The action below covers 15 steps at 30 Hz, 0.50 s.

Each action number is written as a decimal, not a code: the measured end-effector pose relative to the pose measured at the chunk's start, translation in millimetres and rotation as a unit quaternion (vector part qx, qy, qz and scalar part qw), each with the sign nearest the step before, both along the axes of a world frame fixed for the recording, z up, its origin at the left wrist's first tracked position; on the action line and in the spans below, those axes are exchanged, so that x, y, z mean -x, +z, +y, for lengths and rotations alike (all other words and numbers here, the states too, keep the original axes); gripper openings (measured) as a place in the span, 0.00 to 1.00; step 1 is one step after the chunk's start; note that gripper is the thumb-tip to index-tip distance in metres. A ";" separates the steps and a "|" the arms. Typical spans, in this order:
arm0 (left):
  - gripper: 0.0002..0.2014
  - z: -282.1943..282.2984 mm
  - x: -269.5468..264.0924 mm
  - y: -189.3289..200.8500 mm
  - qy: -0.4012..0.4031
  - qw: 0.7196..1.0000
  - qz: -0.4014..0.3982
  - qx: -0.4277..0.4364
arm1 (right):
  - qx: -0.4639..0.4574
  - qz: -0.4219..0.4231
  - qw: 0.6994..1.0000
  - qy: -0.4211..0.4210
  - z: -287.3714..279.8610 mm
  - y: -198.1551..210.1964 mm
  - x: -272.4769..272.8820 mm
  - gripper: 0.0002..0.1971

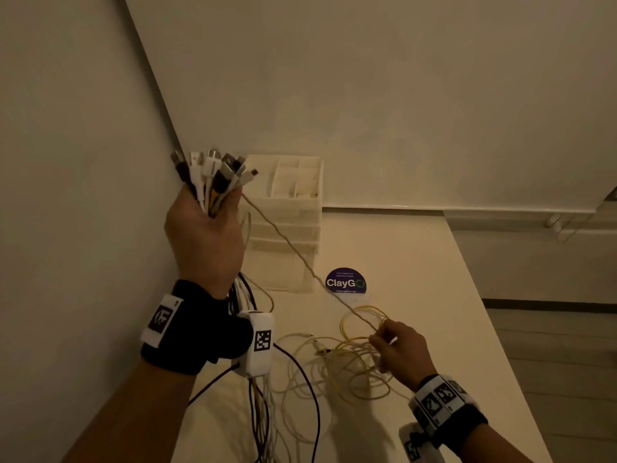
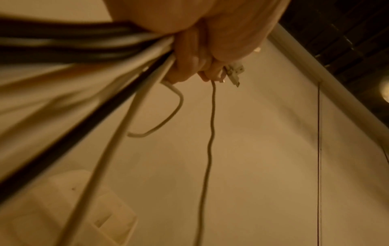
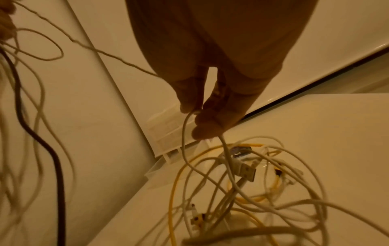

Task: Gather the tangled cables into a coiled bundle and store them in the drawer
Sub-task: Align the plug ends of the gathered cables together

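Left hand [image 1: 205,233] clenches cable ends [image 1: 213,172] upright; right hand [image 1: 402,350] pinches a cable [image 3: 185,133] over the tangle [image 1: 340,362].

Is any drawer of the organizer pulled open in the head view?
No: the organizer shows its drawer fronts flush, only the top tray compartments open upward.

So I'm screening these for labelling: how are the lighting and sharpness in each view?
Head view: dim, warm light, fairly sharp; the left hand and its cable ends read clearly. Left wrist view: cables nearest the lens smear into blur. Right wrist view: right hand in shadow, tangled cables fairly clear.
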<state>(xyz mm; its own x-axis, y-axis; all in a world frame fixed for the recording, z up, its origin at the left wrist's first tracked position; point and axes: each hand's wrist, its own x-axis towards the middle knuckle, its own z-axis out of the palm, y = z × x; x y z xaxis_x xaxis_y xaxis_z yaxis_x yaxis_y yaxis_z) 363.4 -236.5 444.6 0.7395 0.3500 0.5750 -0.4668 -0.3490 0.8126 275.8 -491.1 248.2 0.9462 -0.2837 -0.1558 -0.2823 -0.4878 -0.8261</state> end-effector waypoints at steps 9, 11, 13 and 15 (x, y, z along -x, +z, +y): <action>0.07 -50.9 31.2 -63.4 -0.226 0.938 0.197 -0.172 | -0.052 -0.126 0.991 0.012 7.3 38.5 -7.8 0.05; 0.07 -66.0 35.5 -78.7 -0.273 0.907 0.218 -0.236 | -0.038 -0.164 0.985 0.043 9.9 49.9 -9.3 0.08; 0.06 -79.3 35.4 -88.5 -0.297 0.888 0.227 -0.268 | -0.003 -0.193 0.979 0.064 11.5 61.1 -12.6 0.11; 0.05 -86.9 30.3 -94.9 -0.291 0.887 0.229 -0.277 | -0.004 -0.205 0.977 0.067 11.5 70.2 -16.5 0.08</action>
<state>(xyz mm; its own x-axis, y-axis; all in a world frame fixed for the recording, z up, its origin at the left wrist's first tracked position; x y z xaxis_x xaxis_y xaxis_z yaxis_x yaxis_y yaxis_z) 333.1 -323.4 349.6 0.9022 -0.4104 0.1328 -0.3647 -0.5615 0.7428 292.3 -479.6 318.4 0.9582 -0.1537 0.2415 0.1381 -0.4909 -0.8602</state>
